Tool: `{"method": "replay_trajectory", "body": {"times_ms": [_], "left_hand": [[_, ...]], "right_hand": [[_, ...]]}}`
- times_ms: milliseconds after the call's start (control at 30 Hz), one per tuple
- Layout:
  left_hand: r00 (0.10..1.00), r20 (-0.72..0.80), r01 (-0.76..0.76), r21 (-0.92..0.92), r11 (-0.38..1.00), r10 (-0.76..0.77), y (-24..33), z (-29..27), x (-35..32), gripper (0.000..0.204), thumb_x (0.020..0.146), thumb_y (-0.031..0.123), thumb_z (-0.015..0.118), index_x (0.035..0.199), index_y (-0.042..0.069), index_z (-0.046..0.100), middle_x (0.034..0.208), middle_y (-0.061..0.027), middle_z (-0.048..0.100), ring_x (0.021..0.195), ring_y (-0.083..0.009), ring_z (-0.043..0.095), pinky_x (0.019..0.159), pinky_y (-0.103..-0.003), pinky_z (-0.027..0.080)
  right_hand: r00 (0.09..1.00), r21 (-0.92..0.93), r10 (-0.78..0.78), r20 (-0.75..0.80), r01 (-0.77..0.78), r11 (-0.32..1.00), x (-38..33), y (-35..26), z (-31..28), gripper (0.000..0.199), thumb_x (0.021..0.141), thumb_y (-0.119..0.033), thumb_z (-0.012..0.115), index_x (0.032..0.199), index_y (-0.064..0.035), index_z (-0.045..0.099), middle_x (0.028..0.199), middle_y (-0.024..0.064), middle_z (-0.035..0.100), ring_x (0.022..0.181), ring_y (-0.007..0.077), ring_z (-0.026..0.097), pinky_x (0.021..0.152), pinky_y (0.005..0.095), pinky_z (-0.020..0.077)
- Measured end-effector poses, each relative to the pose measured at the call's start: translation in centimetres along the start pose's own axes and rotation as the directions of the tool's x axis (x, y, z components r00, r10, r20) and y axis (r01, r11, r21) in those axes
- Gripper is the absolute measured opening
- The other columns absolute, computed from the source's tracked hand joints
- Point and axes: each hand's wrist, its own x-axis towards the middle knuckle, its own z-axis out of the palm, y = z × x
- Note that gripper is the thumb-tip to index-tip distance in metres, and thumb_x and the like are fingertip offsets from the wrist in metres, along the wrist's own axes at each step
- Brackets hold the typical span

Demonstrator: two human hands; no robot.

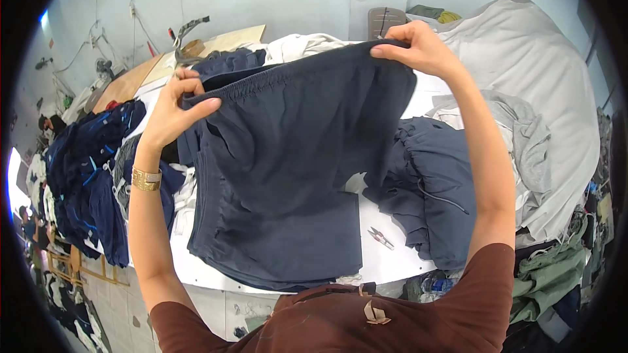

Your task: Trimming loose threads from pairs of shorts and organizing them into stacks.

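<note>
A pair of dark navy shorts [294, 137] hangs stretched between my two raised hands, its gathered elastic waistband uppermost. My left hand [180, 108] pinches one end of the waistband, thumb in front and fingers behind. At the far right end of the band, my right hand [418, 47] grips it the same way and sits higher, so the band slants. Below lies a flat stack of similar dark garments [288, 242], partly covered by the hanging cloth. Thread snips [381, 238] rest on the white tabletop [392, 258] right of that stack.
A bundled navy garment pile with a drawstring [438, 183] lies at the right. Dark blue clothes with bright blue strips [88, 163] heap up at the left. A large grey cloth-covered mound [530, 78] rises behind on the right. White fabric [304, 46] lies at the back.
</note>
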Motion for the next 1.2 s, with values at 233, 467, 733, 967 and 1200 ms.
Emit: {"method": "replay_trajectory", "body": {"times_ms": [233,467,733,967,1200], "left_hand": [[0.956,-0.281,-0.103,-0.035,0.994,0.089,0.8,-5.0,-0.2,0.025,0.093,0.014,0.059,0.114,0.002,0.063,0.11,-0.0003,0.059,0.099,-0.0054,0.051,0.084,-0.019,0.04],[0.905,-0.393,-0.324,-0.384,0.865,0.164,11.6,-2.7,-3.3,0.019,0.087,0.015,0.069,0.081,-0.002,0.064,0.071,0.0018,0.059,0.059,-0.0006,0.052,0.05,-0.017,0.043],[0.867,-0.495,-0.24,-0.502,0.831,-0.049,11.2,8.5,-9.1,0.028,0.077,0.013,0.073,0.085,0.004,0.048,0.069,-0.0085,0.052,0.057,-0.0261,0.057,0.051,-0.032,0.044],[0.787,-0.256,0.32,-0.609,0.726,-0.562,3.8,11.7,-19.5,0.03,0.081,0.01,0.072,0.097,0.003,0.048,0.084,-0.0105,0.058,0.071,-0.0223,0.063,0.063,-0.03,0.049],[0.583,-0.185,0.622,-0.524,0.581,-0.791,-3.0,12.6,-28.0,0.032,0.08,0.01,0.072,0.101,0.001,0.05,0.085,-0.0148,0.06,0.076,-0.0283,0.063,0.067,-0.033,0.05]], "right_hand": [[0.923,-0.621,-0.384,-0.037,0.28,0.733,-1.6,4.1,-3.1,0.033,0.07,-0.026,0.079,0.09,-0.0029,0.069,0.112,0.0127,0.058,0.102,0.0299,0.056,0.087,0.0373,0.0433],[0.887,0.103,-0.029,-0.46,0.086,0.991,-1.8,10.1,-14.4,0.037,0.095,-0.017,0.057,0.128,-0.002,0.051,0.119,0.0107,0.061,0.109,0.0156,0.059,0.092,0.0247,0.0457],[0.919,-0.165,-0.32,-0.23,0.287,0.944,10.3,6.1,-3.3,0.046,0.094,-0.008,0.056,0.138,-0.0116,0.045,0.105,0.004,0.062,0.085,0.0068,0.054,0.076,0.0194,0.0433],[0.953,0.075,-0.132,0.271,0.116,0.99,17.5,-0.1,23.9,0.054,0.081,0.007,0.056,0.13,-0.0153,0.049,0.107,0.0107,0.061,0.095,0.0197,0.059,0.085,0.0312,0.0476],[0.853,0.035,-0.173,0.493,0.179,0.983,16.3,-4.9,47.0,0.048,0.077,0.004,0.057,0.121,-0.0141,0.054,0.113,0.0171,0.062,0.107,0.0329,0.06,0.089,0.0396,0.0484]]}}
